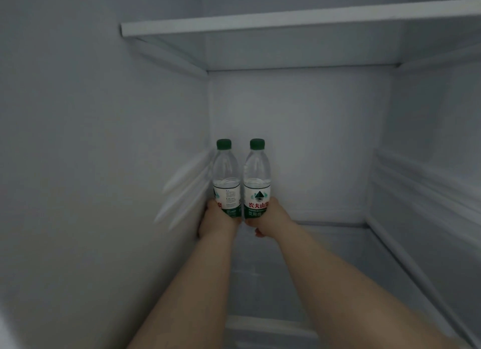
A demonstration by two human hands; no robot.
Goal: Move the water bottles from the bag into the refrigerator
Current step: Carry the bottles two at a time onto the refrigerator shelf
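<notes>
Two green-capped water bottles (pixel 226 178) (pixel 257 178) upright, side by side at refrigerator shelf's (pixel 325 244) 11 o'clock rear corner; left hand (pixel 217 222) and right hand (pixel 270 220) fingers clamped round bases, long axes vertical.

Dim, grey, even light fills the refrigerator (pixel 299 145); its walls bow at the frame edges, and the near forearms blur.

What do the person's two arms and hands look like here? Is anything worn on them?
Both forearms are bare: no sleeves, gloves, watch or bracelet show. The left hand and right hand show no rings on the parts that are visible, though the fingers are mostly hidden.
</notes>
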